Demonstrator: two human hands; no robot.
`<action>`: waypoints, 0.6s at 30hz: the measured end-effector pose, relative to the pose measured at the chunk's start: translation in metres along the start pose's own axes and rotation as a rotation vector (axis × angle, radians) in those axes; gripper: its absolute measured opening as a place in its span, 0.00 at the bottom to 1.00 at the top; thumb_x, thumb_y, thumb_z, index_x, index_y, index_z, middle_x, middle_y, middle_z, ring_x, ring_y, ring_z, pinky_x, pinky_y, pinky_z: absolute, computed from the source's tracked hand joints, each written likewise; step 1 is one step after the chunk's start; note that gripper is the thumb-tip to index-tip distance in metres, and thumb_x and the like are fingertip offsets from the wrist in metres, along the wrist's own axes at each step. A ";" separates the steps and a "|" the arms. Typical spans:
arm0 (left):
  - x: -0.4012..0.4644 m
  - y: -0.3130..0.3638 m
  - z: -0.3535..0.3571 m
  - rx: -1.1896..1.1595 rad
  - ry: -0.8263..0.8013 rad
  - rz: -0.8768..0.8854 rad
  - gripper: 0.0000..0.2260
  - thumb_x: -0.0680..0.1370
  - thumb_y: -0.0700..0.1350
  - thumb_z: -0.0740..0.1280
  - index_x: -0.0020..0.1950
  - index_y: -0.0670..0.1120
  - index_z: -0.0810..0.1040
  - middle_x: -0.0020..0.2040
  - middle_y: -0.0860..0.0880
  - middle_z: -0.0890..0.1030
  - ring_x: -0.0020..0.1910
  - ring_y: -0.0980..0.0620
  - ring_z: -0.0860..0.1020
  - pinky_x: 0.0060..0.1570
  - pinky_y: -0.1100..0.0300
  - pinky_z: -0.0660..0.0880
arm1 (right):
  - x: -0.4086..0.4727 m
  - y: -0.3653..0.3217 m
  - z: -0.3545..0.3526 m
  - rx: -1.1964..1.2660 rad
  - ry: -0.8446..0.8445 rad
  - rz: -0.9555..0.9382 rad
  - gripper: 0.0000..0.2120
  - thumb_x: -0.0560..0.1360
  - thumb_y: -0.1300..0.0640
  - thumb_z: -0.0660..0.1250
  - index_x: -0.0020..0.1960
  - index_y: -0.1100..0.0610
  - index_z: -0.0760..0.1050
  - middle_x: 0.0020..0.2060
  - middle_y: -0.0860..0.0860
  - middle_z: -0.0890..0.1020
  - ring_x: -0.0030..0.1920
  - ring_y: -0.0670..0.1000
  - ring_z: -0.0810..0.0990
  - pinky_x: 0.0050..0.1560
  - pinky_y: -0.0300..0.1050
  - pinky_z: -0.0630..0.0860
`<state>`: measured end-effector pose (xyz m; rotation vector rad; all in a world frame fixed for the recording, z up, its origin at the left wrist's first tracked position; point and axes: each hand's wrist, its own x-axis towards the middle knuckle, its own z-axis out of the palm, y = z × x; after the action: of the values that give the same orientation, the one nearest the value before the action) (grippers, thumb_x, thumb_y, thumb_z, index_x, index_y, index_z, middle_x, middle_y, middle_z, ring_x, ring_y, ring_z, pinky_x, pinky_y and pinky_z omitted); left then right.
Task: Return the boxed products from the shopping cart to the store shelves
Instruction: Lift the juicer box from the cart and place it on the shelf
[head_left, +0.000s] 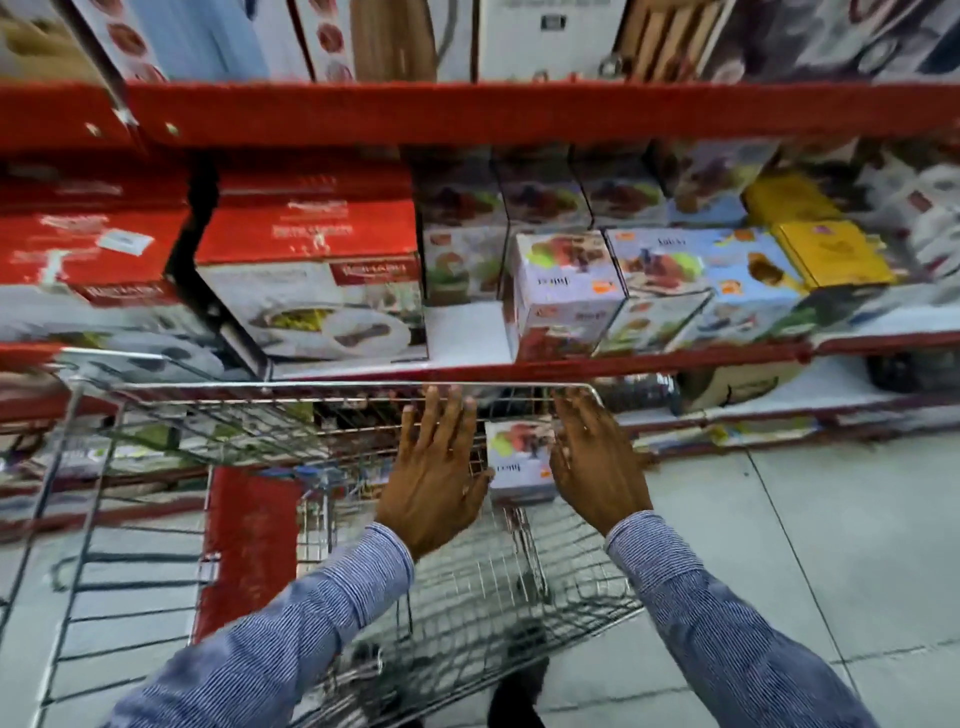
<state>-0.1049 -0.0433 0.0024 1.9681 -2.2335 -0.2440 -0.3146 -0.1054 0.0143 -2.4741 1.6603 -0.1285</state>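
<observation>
A small white juicer box (519, 460) lies in the far right corner of the wire shopping cart (332, 387). My left hand (436, 467) hovers just left of the box, my right hand (597, 462) just right of it, both with fingers spread and empty. A tall red box (247, 545) stands in the cart's left half. On the shelf (467, 338) above the cart's far rim, a matching juicer box (566, 291) stands beside a bare white gap, with more of the same boxes behind and to the right.
Large red and white cookware boxes (317, 280) fill the shelf's left side. Yellow boxes (831, 254) sit at the right. The red upper shelf beam (519, 111) overhangs. Grey floor tiles (831, 545) stretch to the cart's right. The view is blurred.
</observation>
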 end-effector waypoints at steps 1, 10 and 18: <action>-0.001 0.002 0.017 -0.040 -0.056 -0.028 0.36 0.79 0.62 0.53 0.81 0.42 0.52 0.82 0.42 0.51 0.81 0.39 0.48 0.78 0.38 0.51 | -0.001 0.008 0.014 0.034 -0.050 0.019 0.29 0.74 0.53 0.58 0.72 0.62 0.65 0.73 0.60 0.68 0.72 0.59 0.67 0.73 0.54 0.64; 0.037 0.022 0.105 -0.622 -0.356 -0.430 0.27 0.80 0.52 0.63 0.74 0.39 0.65 0.68 0.39 0.77 0.65 0.38 0.77 0.54 0.57 0.72 | 0.023 0.051 0.093 0.418 -0.357 0.316 0.24 0.77 0.56 0.63 0.72 0.60 0.67 0.55 0.61 0.82 0.55 0.60 0.80 0.49 0.42 0.70; 0.065 0.032 0.124 -1.229 -0.316 -0.923 0.13 0.78 0.42 0.67 0.61 0.41 0.81 0.59 0.41 0.83 0.43 0.52 0.80 0.30 0.68 0.72 | 0.040 0.053 0.107 0.798 -0.437 0.528 0.14 0.76 0.56 0.60 0.53 0.62 0.80 0.51 0.62 0.83 0.47 0.61 0.80 0.47 0.46 0.75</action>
<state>-0.1714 -0.1012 -0.1113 1.9332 -0.5922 -1.5990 -0.3302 -0.1531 -0.1016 -1.3341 1.5774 -0.1343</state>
